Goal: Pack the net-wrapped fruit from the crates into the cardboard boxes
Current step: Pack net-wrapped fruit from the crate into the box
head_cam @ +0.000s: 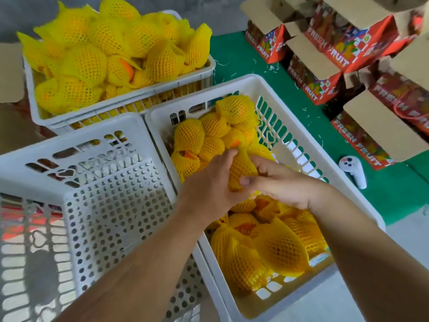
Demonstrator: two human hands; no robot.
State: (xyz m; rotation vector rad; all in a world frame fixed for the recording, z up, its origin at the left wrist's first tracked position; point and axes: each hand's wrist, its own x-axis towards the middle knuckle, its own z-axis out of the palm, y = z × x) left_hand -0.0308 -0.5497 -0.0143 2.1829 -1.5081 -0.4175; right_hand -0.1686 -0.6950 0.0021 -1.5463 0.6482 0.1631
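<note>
Both hands meet over the middle white crate (299, 126), which holds several fruits in yellow foam net. My left hand (209, 187) and my right hand (278, 184) together grip one net-wrapped fruit (241, 173) just above the pile. More wrapped fruit (281, 249) lies in the crate's near end and at its far end (209, 133). A second white crate (120, 105) at the back left is heaped with wrapped fruit (97, 54). Red "FRESH FRUIT" cardboard boxes (322, 73) stand open at the right on a green mat.
An empty white perforated crate (76, 159) sits at the left, touching the middle crate. A white handheld controller (352, 170) lies on the green mat (255, 63) between the crate and the boxes. Brown cardboard (9, 73) shows at the far left edge.
</note>
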